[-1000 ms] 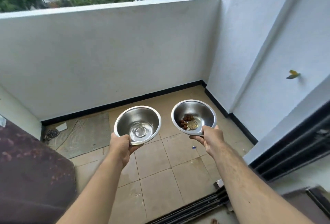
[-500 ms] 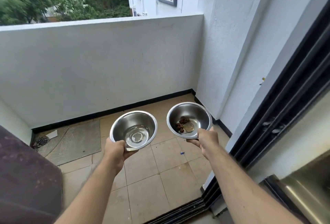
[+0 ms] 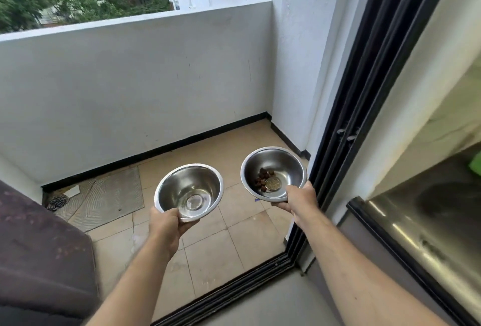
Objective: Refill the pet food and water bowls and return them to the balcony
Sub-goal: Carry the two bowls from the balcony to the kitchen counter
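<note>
Both forearms are cut off by the lower frame edge. The left hand pinches the near rim of the water bowl; the right hand pinches the food bowl, fingers beneath hidden. Both bowls sit mouth-up, apart, above the balcony floor; water level is hard to discern.

Two bare forearms in view, no sleeves showing up to the frame edge. Left hand and right hand both bare. Forearms show light hair. Nothing worn on wrists or on the visible fingers.
</note>
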